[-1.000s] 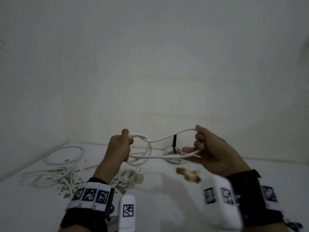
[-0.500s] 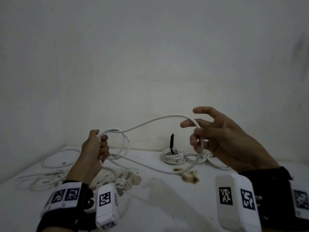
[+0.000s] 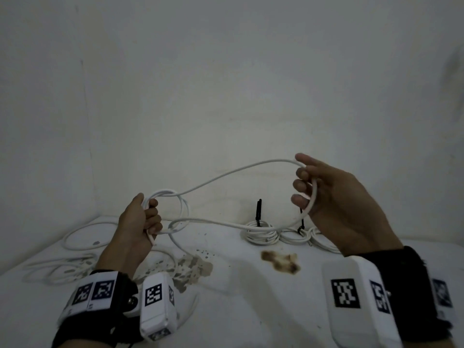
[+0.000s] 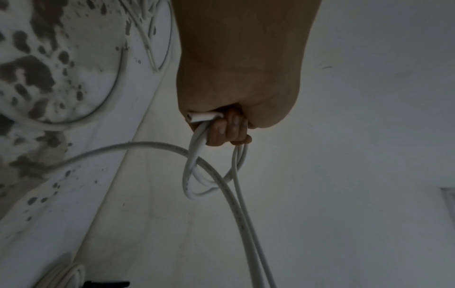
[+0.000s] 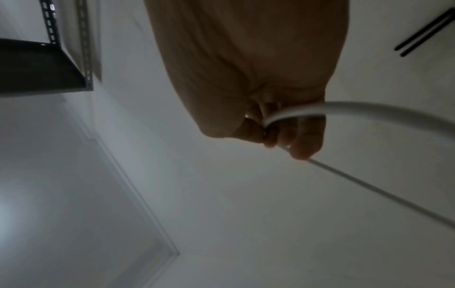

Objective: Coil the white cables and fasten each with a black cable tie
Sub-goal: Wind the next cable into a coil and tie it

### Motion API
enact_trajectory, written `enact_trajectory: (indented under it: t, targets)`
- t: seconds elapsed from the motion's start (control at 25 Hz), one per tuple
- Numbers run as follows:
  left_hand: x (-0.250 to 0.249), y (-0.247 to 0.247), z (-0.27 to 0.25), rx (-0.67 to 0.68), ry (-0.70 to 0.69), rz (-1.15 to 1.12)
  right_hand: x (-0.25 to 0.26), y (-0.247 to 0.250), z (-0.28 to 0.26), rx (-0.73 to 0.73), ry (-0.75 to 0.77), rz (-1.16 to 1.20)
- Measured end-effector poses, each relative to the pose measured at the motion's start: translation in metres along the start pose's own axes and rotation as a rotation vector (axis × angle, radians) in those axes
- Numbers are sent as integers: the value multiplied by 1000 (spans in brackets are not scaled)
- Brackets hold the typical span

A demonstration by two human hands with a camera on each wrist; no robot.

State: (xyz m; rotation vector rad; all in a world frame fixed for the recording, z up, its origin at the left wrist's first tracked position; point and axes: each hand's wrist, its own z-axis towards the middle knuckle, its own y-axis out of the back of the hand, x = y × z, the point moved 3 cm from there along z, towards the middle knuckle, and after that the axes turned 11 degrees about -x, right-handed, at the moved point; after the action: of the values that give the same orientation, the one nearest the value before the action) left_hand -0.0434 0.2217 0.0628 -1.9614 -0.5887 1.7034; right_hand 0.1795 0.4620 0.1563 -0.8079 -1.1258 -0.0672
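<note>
- Two coiled bundles [image 3: 259, 231] of white cable already lie at the back of the white table [image 3: 251, 297], each with a black cable tie [image 3: 258, 209] standing up from it; I judge these as finished. A third bundle may lie just right of them, but the right hand partly hides it.
- One white cable [image 3: 226, 173] is in work now, held in the air between both hands, above the table.
- The left hand [image 3: 140, 222] is clenched around a few small loops of this cable; in the left wrist view the cut end [image 4: 203, 117] sticks out beside the curled fingers [image 4: 229, 130].
- The right hand [image 3: 334, 204] holds a wide bend of the same cable, which passes over its loosely curled fingers [image 3: 302, 185]; the grip looks light.
- From the right hand the cable goes back down and left, and the slack reaches the table under the left hand.
- Loose uncoiled cables [image 3: 75, 247] lie on the left part of the table, near dark stains [image 3: 193, 267].
- My judgement: the task is perhaps half done. This cable needs some more loops and its tie, and the loose ones on the left are not yet started.
</note>
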Motion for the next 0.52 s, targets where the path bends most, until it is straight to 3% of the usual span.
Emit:
enact_trajectory:
  t: [0.08,0.12,0.24,0.28,0.32,0.4,0.52]
  targets:
    - [-3,3,0,-26,-26,-14,7,0,-5,27,89,-96]
    - [-5,4,0,-45,-47,-7,7,1,-7,1,206,-270]
    - [-7,8,1,-120,-131,82,3,5,-6,-260,817,-1085]
    - [-7,9,2,-144,-159,112,-3,3,-6,-275,938,-1210]
    - [-7,9,2,-157,-180,127,-7,-1,-6,-257,982,-1228]
    - [-5,8,1,-159,-191,104,-14,-10,-9,-152,927,-1160]
    - [-6,3,-2,-132,-166,39,-23,-27,-23,241,624,-1135]
